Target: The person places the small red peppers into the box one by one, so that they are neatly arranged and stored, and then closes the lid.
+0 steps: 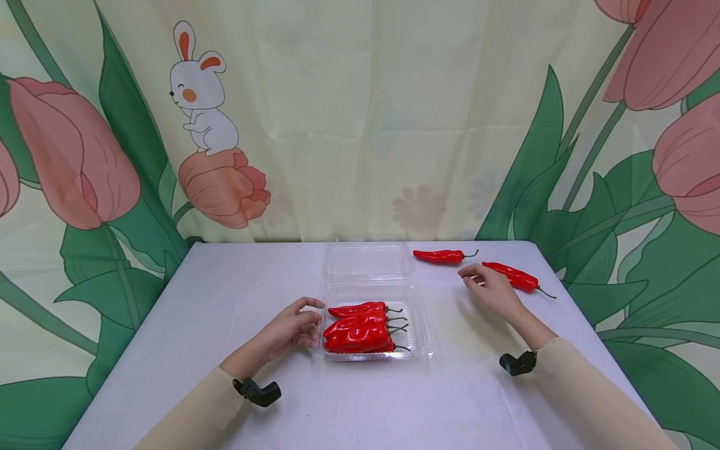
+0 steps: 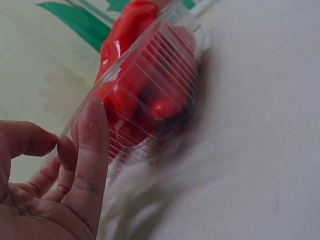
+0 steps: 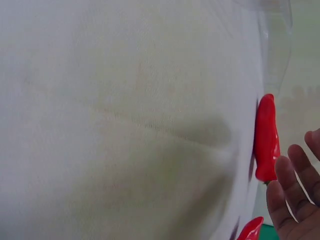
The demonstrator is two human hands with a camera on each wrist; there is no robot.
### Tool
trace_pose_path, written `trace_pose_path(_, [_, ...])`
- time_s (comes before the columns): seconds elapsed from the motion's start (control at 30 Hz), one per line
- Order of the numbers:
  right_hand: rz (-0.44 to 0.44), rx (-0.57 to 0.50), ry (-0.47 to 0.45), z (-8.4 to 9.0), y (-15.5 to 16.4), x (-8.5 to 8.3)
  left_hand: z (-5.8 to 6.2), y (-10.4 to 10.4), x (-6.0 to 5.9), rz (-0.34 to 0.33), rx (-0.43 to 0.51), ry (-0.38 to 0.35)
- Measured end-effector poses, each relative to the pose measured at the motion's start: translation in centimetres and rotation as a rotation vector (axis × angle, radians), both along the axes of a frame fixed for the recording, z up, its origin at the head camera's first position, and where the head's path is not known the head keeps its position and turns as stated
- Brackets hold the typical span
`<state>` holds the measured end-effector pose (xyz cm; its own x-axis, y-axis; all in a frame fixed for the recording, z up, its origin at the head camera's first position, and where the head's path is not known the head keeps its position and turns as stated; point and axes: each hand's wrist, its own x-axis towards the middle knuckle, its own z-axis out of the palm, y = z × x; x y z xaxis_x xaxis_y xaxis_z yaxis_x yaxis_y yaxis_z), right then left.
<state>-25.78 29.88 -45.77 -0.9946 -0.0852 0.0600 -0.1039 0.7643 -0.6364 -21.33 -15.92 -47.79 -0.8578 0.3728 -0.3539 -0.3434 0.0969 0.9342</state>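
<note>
Only our left wrist view showed the left hand [image 2: 55,175] fingers touching the clear tray [image 2: 150,95], while our right hand [image 1: 490,289] lay open, holding nothing, beside a red pepper [image 1: 514,277].

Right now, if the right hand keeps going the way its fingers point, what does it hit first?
Probably the far red pepper: the right hand points up-left toward it with bare tablecloth between. The nearer pepper lies beside the hand, off that line. Depth is uncertain.
</note>
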Motion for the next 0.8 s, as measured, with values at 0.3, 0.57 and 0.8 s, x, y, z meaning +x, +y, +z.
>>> trace_pose_path(0.3, [-0.044, 0.031, 0.018, -0.5, 2.6, -0.2, 0.0, 0.1, 0.0, 0.007, -0.002, -0.004])
trace_pose_path(0.57, [-0.089, 0.042, 0.029, -0.9, 4.8, -0.4, 0.3, 0.0, 0.0, 0.006, 0.014, -0.008])
trace_pose_path(0.8, [-0.125, 0.065, 0.05, -1.0, 6.4, -0.5, 0.1, 0.0, -0.1, 0.0, 0.001, -0.002])
